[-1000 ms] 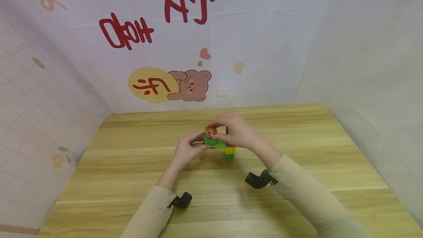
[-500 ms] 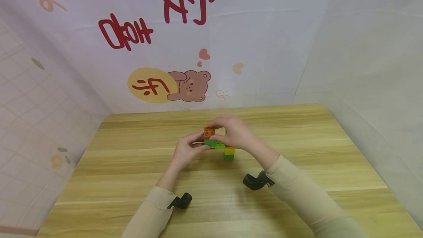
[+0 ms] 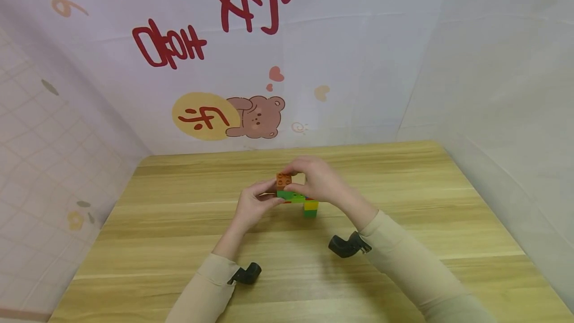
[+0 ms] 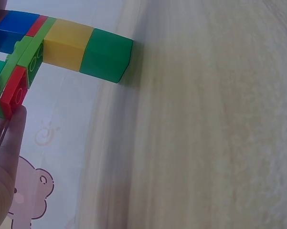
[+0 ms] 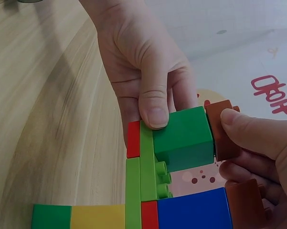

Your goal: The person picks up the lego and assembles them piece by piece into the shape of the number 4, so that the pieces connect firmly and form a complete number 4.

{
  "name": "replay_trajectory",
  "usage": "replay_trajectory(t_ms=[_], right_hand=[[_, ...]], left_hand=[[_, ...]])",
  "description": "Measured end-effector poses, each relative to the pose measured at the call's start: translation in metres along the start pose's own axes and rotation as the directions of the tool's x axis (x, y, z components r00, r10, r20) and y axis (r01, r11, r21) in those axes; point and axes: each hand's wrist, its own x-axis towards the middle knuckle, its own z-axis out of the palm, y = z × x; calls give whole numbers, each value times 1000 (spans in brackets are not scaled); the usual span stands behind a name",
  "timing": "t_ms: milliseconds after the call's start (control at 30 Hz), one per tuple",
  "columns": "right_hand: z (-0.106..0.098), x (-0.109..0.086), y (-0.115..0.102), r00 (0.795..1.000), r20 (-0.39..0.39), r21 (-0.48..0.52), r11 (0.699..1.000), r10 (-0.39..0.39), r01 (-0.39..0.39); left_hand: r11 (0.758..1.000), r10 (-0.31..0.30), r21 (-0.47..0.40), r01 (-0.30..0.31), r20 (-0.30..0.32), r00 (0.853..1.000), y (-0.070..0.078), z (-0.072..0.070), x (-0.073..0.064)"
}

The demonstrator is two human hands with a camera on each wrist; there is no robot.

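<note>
A toy brick structure is held between both hands over the table. In the right wrist view its light green pieces [image 5: 147, 167] carry a green brick [image 5: 184, 138] and a blue brick [image 5: 193, 207]. My left hand [image 3: 252, 207] grips the structure's left end, thumb against the green brick and fingers by a small red piece [image 5: 133, 139]. My right hand [image 3: 316, 178] pinches a brown brick [image 5: 221, 129], which lies flush against the green brick's studded end. A second brown brick [image 5: 246, 202] caps the blue one. A yellow brick [image 4: 68, 44] and green brick [image 4: 106, 55] form the leg below.
The wood-grain table [image 3: 287, 273] extends around the hands. A white printed cloth [image 3: 358, 64] hangs behind and along both sides. Black wrist mounts [image 3: 347, 245] stick out from the sleeves.
The brown brick, tilted above the green brick a second ago, has been lowered and now lies level on it. The right hand shifted slightly left with it; the left hand kept its grip.
</note>
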Motion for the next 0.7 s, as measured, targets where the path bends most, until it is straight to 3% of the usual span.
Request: replay_trajectory(t_ms=[533, 700], right_hand=[[-3, 3, 3, 999, 39, -21, 1000, -9, 10], [-7, 4, 3, 998, 65, -21, 1000, -17, 18]], left_hand=[[1000, 14, 1, -14, -4, 1000, 2, 2, 0], [1000, -1, -9, 1, 4, 1000, 22, 4, -2]])
